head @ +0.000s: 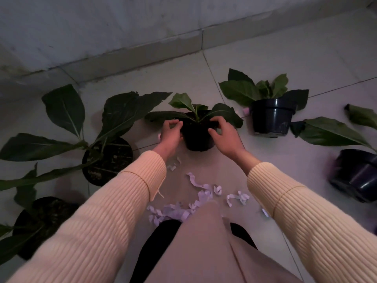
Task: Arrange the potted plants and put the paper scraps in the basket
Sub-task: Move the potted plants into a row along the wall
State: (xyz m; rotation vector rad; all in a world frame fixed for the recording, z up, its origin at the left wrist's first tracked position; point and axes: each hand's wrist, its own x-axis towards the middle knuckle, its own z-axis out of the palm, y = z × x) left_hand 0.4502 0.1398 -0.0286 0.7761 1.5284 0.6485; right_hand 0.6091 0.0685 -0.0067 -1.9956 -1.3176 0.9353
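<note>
Head view shows both hands clasped on a small black pot (pixel 197 137) that stands upright on the tiled floor (pixel 285 64): the left hand (pixel 171 133) curls against its left rim and wall, the right hand (pixel 223 133) wraps its right rim, fingers spread, so the pot sits squarely between the two palms. Paper scraps (pixel 195 199) lie loose on the floor nearer the person, below the pot, and other potted plants stand to either side.

Black pot (pixel 197 137), cream ribbed sleeves (pixel 130 193)
</note>
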